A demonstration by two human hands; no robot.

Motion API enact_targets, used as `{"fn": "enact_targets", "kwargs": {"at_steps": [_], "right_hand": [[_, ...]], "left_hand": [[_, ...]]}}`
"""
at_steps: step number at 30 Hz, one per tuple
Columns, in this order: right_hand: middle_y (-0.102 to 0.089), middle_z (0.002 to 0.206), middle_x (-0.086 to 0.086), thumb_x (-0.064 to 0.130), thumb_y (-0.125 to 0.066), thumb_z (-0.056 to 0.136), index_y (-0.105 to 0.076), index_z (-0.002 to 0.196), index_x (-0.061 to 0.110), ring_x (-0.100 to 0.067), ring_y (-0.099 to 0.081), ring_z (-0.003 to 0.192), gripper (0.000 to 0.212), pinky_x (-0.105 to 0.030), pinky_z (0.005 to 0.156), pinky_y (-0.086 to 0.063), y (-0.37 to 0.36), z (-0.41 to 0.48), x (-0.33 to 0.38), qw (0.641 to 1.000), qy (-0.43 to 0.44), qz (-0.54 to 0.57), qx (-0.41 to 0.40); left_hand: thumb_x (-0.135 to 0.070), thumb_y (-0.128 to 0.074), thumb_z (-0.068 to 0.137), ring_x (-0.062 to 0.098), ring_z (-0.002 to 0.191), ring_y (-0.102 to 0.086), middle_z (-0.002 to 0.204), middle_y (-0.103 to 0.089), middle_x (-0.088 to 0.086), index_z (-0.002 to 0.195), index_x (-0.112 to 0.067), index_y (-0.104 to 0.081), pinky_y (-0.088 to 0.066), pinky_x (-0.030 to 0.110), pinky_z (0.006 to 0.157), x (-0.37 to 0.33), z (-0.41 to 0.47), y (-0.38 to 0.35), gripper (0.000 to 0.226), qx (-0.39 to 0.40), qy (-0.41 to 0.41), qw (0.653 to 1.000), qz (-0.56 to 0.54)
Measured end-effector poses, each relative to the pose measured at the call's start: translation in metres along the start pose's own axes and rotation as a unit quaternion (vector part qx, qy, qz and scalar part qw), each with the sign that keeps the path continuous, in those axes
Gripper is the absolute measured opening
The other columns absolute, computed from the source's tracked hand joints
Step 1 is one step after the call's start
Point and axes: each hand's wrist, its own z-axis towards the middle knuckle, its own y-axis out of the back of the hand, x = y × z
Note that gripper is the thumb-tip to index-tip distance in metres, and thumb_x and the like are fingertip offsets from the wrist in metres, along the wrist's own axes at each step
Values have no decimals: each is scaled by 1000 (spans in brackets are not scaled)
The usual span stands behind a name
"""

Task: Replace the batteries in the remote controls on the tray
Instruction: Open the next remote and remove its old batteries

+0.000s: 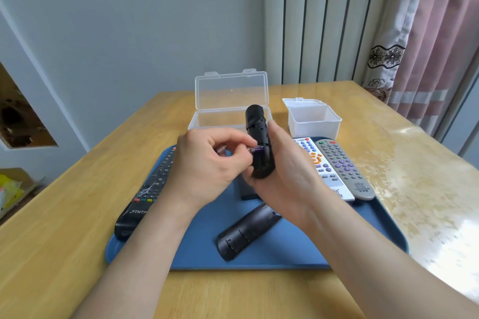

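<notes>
Remotes: I count five. Right hand (285, 173) fingers wrap one black plastic remote control (258, 137), upright over the blue plastic tray (285, 248). Left hand (204, 163) fingers pinch one purple battery (258, 149) against its back. Four lie on the tray: long black remote (147, 189) left, face-down black remote (246, 235) centre, white remote (324, 171) and grey remote (344, 166) right. Two lid-open boxes behind the tray, large clear plastic box (230, 101) and small clear plastic box (313, 122), on the wooden worktop (77, 189).

The tray (298, 246) is blue, the table (64, 228) yellow-tan wood. The held remote (256, 116) is black, its battery (258, 149) purple. The white remote (334, 184) has orange buttons, the grey remote (344, 163) purple ones. The curtain (435, 46) is pink.
</notes>
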Motion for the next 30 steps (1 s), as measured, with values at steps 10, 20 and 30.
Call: {"fn": "enact_targets", "kwargs": {"at_steps": [10,20,30], "right_hand": [[-49,78,-9,-7,-57,89,-57,104,4,-13,-44,62,18,-18,54,-38,4,-10,22,992,66,-108,30],[-53,72,-10,0,-64,87,-62,99,4,-12,-44,54,13,-22,50,-36,37,26,109,939,173,-274,-111],[-74,94,-7,15,-54,96,-63,104,14,-15,-68,74,11,-23,60,-46,77,66,131,926,181,-259,-206]], "left_hand": [[-3,-62,90,-1,45,-50,70,-65,-1,92,-10,-70,-37,8,46,1,7,-5,11,48,196,965,-166],[-25,-52,98,5,51,-44,59,-54,-6,93,-16,-67,-34,20,49,-5,90,-90,18,164,182,965,-97],[-25,-33,103,23,103,-51,127,-55,7,124,-18,-49,-43,34,84,9,162,-182,28,270,160,947,74]]}}
